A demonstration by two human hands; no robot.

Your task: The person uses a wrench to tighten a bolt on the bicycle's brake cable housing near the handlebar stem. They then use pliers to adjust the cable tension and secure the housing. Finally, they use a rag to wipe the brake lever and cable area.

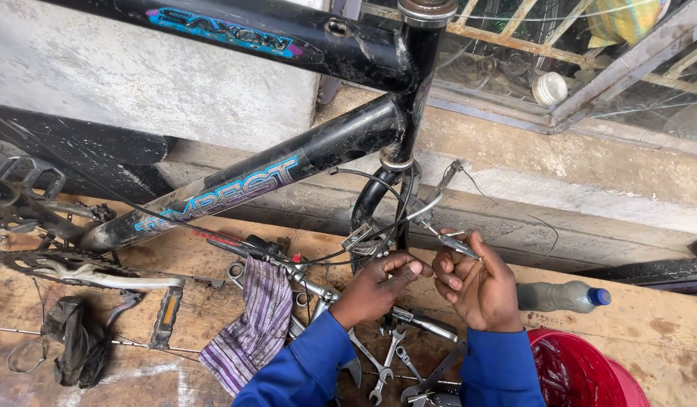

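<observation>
1. Here we work at the front of a black bicycle frame [288, 162] standing on a worn wooden surface [650, 316] beside a concrete wall.
2. Our left hand [382, 283] has its fingertips pressed together, pinching the thin brake cable [378, 230] just below the fork [367, 207].
3. Our right hand [476, 286] is curled, its thumb and fingers gripping a small metal brake arm [458, 243] that the cable's loose end trails from; the two hands are nearly touching.
4. We judge the job to be mid-way: the brake arm hangs free of the fork, the cable is slack and unclamped, and no front wheel sits in the fork.
5. Spanners [386, 362] lie scattered on the surface under our wrists, none in hand, next to a striped rag [250, 324] and a handlebar [288, 264].
6. A red bucket [582, 369] and a plastic bottle [559, 295] sit to the right; the crank and pedal [99, 275] lie to the left.
</observation>
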